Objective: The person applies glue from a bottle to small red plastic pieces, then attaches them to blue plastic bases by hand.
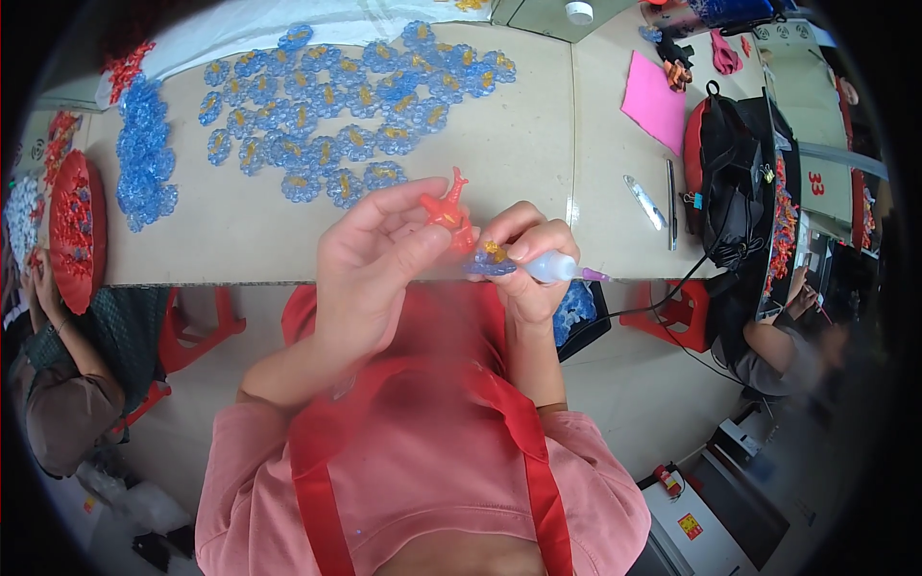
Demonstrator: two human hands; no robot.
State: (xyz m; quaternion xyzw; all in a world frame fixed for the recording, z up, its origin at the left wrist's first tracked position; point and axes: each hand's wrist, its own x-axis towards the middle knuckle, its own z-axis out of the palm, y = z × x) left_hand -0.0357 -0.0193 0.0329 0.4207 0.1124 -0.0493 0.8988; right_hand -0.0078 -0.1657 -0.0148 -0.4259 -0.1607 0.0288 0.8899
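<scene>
My left hand (pixel 357 254) pinches a small red plastic figurine (pixel 446 215) with a thin upright part, just above the table's near edge. Close beside it, my right hand (pixel 530 235) grips a clear blue scalloped piece (pixel 491 264) with a yellow bit on top. That same hand also holds a small translucent squeeze bottle (pixel 552 267), its purple nozzle pointing right. The figurine and the blue piece are near each other; I cannot tell whether they touch. Beyond my hands, many similar blue flower-shaped pieces (pixel 327 98) with yellow centres lie spread over the table (pixel 519 134).
Clear blue pieces (pixel 144 158) are piled at left, near a red tray (pixel 79 230) of small parts. A pink sheet (pixel 653 101), a silver blade-like tool (pixel 644 202), a dark rod (pixel 671 204) and a black bag (pixel 735 173) lie right. People work on both sides; red stools (pixel 197 331) stand below.
</scene>
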